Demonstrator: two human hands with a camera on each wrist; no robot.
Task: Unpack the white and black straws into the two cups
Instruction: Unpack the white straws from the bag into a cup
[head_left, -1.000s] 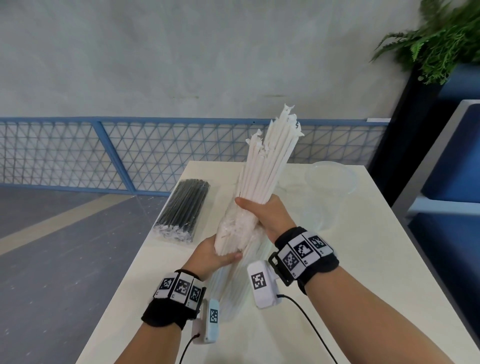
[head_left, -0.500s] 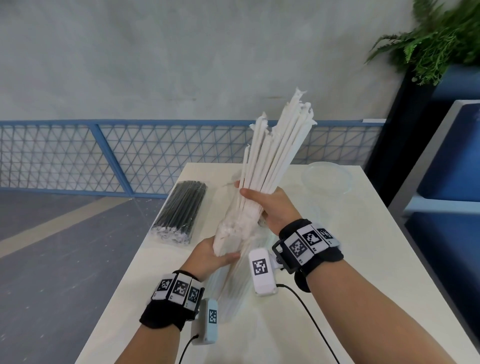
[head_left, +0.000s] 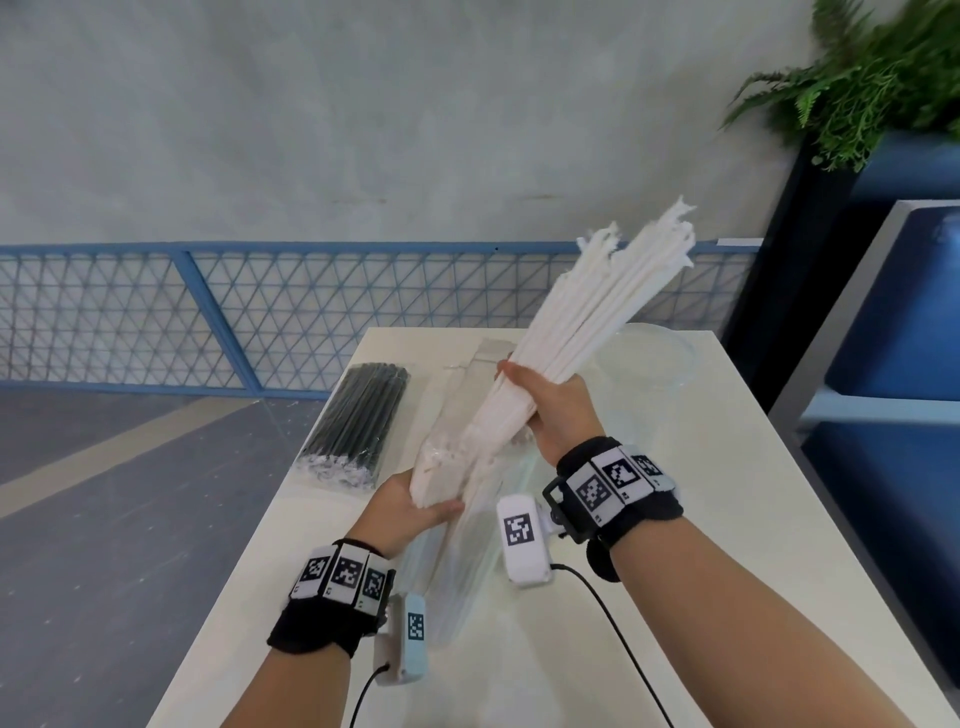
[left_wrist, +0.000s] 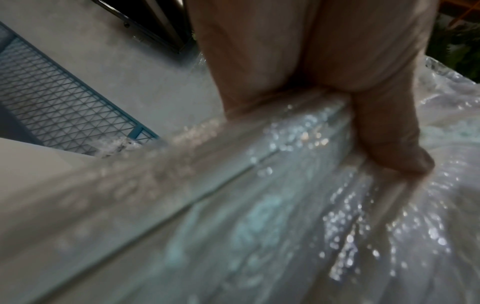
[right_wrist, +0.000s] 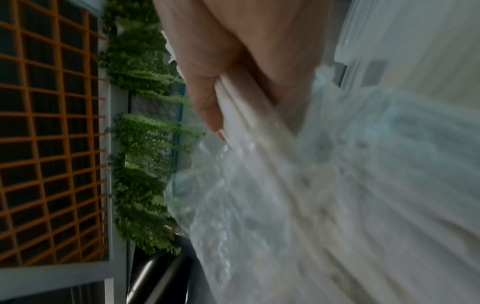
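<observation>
My right hand (head_left: 545, 400) grips a thick bundle of white straws (head_left: 597, 306) near its lower end, tilted up to the right above the table. My left hand (head_left: 415, 506) holds the clear plastic bag (head_left: 457, 467) that still covers the bundle's bottom; in the left wrist view its thumb (left_wrist: 384, 139) presses on the crinkled bag (left_wrist: 285, 205). In the right wrist view fingers (right_wrist: 207, 96) curl round the white straws (right_wrist: 249, 115). A sealed pack of black straws (head_left: 361, 415) lies on the table at the left. A clear cup (head_left: 649, 358) stands behind the right hand; a second cup I cannot make out.
The cream table (head_left: 727, 519) has its left edge beside the black pack and open floor beyond. A blue mesh fence (head_left: 208, 312) runs behind. A dark planter with a fern (head_left: 872, 73) and a blue seat (head_left: 909, 332) stand at the right.
The right hand has drawn the white straws up and tilted them further to the right, out of the bag. The left hand stays low, holding the bag.
</observation>
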